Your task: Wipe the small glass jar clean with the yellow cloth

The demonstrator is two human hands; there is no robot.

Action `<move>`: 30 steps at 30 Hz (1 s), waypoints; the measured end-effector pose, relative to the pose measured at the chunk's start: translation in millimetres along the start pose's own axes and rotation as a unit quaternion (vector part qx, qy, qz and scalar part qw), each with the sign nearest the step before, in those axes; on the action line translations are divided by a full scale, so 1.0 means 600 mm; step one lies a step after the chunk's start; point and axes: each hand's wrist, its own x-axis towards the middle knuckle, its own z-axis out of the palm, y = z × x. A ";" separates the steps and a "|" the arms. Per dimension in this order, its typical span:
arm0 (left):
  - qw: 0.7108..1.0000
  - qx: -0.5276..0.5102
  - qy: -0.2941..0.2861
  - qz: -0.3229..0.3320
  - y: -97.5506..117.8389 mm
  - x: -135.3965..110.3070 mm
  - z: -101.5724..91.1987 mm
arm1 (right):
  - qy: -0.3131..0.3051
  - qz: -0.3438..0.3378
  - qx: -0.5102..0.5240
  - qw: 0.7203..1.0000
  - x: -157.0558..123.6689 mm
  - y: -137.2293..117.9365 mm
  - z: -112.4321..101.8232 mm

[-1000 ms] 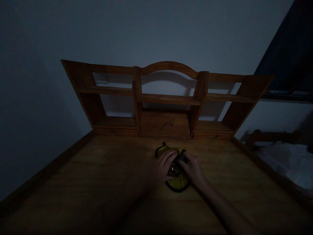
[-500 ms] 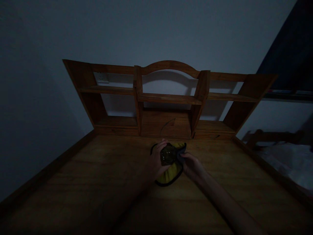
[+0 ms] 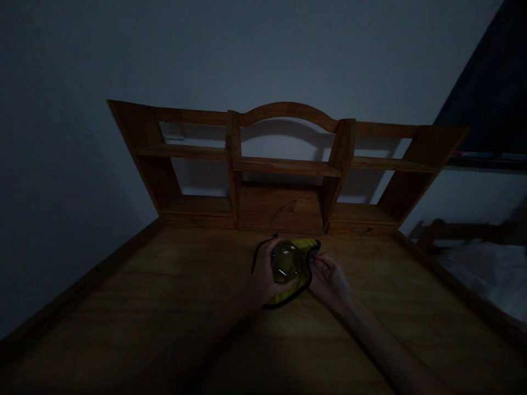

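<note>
In the dim head view, my left hand (image 3: 263, 274) is wrapped around the left side of a clear, shiny glass (image 3: 287, 263), possibly a cup or bowl. Beneath and behind the glass spreads a yellow cloth (image 3: 307, 243) with a black border. My right hand (image 3: 332, 282) is at the cloth's right edge, its thumb and fingertips closed on the border. Part of the cloth is hidden by my left hand and the glass. Poor light blurs the finer details of the glass.
A wooden desk (image 3: 164, 291) lies under my hands. At its back stands a wooden shelf unit (image 3: 284, 164) against a pale wall (image 3: 263, 55). To the right are a wooden chair back (image 3: 469, 227), a whitish covering (image 3: 489, 274) and a dark window or panel (image 3: 489, 99).
The cloth's right edge has unfolded outward; its grey underside no longer shows. My right hand has shifted slightly right. The glass has tilted, its round face now clearer.
</note>
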 end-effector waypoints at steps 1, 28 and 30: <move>1.000 -0.005 -0.015 0.000 0.004 0.000 0.000 | 0.000 0.001 -0.001 1.000 0.000 0.000 0.001; 0.998 0.051 -0.025 -0.023 0.006 0.000 -0.008 | -0.019 0.022 -0.034 0.999 0.001 0.009 0.005; 0.998 0.047 -0.037 -0.021 0.006 0.000 -0.009 | -0.017 0.021 -0.032 0.999 0.001 0.008 0.004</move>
